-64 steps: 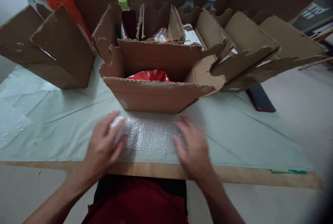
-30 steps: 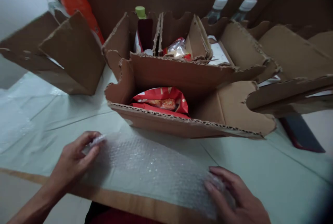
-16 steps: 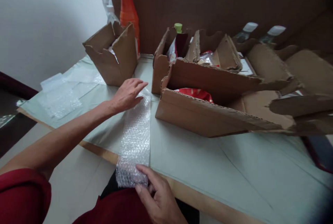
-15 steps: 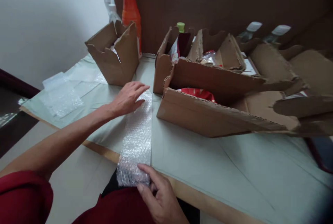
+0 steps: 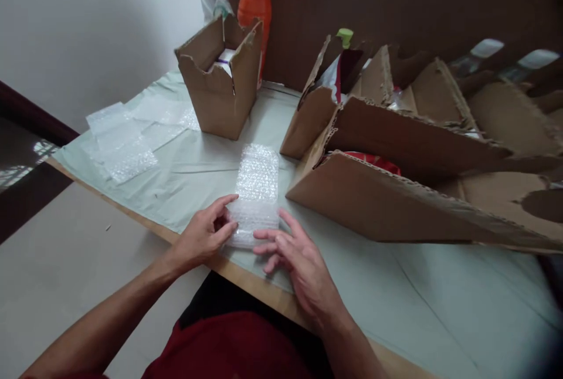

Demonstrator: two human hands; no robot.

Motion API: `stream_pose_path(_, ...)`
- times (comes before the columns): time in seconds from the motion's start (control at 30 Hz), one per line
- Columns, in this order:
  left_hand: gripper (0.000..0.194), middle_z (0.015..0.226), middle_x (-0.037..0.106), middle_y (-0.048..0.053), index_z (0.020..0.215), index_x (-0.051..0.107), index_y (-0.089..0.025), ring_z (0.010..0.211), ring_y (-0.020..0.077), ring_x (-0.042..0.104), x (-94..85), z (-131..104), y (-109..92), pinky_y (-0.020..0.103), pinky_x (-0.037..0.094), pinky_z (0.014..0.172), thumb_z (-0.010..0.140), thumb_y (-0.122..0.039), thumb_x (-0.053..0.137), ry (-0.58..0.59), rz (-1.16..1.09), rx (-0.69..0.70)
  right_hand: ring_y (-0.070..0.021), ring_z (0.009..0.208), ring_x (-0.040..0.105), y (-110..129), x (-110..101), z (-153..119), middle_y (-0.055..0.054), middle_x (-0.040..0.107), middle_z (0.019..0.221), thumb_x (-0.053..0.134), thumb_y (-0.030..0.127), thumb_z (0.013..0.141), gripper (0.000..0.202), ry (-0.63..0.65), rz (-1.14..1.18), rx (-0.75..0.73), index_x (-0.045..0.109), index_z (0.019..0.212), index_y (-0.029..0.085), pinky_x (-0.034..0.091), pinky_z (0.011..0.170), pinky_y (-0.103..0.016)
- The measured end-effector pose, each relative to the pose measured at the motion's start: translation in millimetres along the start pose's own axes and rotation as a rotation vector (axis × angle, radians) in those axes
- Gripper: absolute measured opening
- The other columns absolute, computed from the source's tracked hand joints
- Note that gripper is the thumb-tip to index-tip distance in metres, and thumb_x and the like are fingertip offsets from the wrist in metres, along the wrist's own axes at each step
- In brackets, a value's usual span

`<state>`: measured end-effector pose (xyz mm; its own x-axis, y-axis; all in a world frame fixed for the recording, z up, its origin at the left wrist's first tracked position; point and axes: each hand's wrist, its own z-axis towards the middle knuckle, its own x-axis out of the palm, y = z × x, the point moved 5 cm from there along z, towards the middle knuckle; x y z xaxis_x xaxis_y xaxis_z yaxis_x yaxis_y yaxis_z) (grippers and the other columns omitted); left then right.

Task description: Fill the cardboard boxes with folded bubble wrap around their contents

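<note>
Bubble-wrap strip (image 5: 257,191) now folded shorter, near end back on desk (image 5: 347,279), left of front cardboard box (image 5: 373,209). I see 2 hands there: left hand (image 5: 206,230), thumb and index at strip's left edge, cannot tell if grip holds; right hand (image 5: 299,257), grip loose, fingers spread at near right corner.

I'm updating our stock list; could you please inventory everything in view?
Bubble wrap strip: one, clear, at both hands
Loose bubble wrap: count unclear, clear, left
Small box: one, brown, left, white item inside
Front box: one, brown, right, nearest
Other boxes: several, brown, behind front box
Red packet: one, red, in front box
Orange bottle: one, orange, behind small box
White-capped bottles: three, clear, behind boxes
Green cap: one, green, back of other boxes
Cloth: one, pale green, over table
Back panel: one, dark brown, back
Left hand: one, bare, strip's left edge
Right hand: one, bare, over strip's near end
</note>
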<state>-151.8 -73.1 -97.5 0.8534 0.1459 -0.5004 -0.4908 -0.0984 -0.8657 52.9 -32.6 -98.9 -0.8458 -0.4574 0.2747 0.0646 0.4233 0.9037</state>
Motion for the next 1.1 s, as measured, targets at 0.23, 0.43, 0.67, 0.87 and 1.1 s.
stream_pose_path(0.23,0.056,0.078,0.07,-0.003,0.145,0.051,-0.018,0.06,0.0115,0.059,2.5,11.8,8.0,0.026,0.048,0.061,0.09,-0.023,0.058,-0.003,0.217,0.045,-0.0226,0.099,0.071,17.8,-13.7,-26.8,-0.01,0.075,0.11,0.058,0.019,0.098,0.026,-0.171,-0.947,-0.623,0.07,0.121,0.023,0.061,0.085,-0.041)
stream_pose_path(0.43,0.056,0.081,0.069,-0.003,0.145,0.051,-0.021,0.063,0.0128,0.06,7.2,15.6,10.5,0.027,0.051,0.063,0.09,-0.022,0.06,-0.009,0.331,0.092,-0.0351,0.139,0.053,5.4,9.2,-6.9,-0.018,0.06,0.147,0.057,0.01,0.092,0.038,-0.017,-1.426,-0.771,0.066,0.129,0.017,0.053,0.102,-0.055)
stream_pose_path(0.67,0.038,0.131,0.064,0.014,0.129,0.063,-0.022,0.12,0.0277,0.064,-3.2,-22.4,-24.0,0.044,0.057,0.096,0.093,-0.03,0.069,-0.139,0.3,0.516,-0.0231,0.113,0.07,9.8,14.0,-8.1,-0.009,0.077,0.121,0.051,0.012,0.101,0.028,0.054,-1.238,-0.757,0.072,0.116,0.022,0.052,0.096,-0.044)
stream_pose_path(0.87,0.021,0.087,0.072,0.003,0.117,0.066,-0.02,0.079,0.0174,0.067,8.1,-47.5,-22.6,0.034,0.056,0.075,0.098,-0.014,0.059,-0.053,0.27,0.479,-0.0181,0.097,0.072,9.9,10.8,-11.1,-0.003,0.079,0.107,0.053,0.018,0.102,0.023,0.136,-1.005,-0.536,0.072,0.114,0.024,0.055,0.089,-0.036)
stream_pose_path(1.1,0.025,0.087,0.071,0.003,0.123,0.064,-0.017,0.074,0.0174,0.061,9.1,-33.7,-8.6,0.032,0.056,0.067,0.099,-0.022,0.059,-0.115,0.373,0.343,-0.0259,0.109,0.067,17.3,4.1,-21.1,-0.011,0.073,0.121,0.059,0.019,0.098,0.024,-0.164,-1.19,-0.834,0.069,0.12,0.021,0.054,0.091,-0.044)
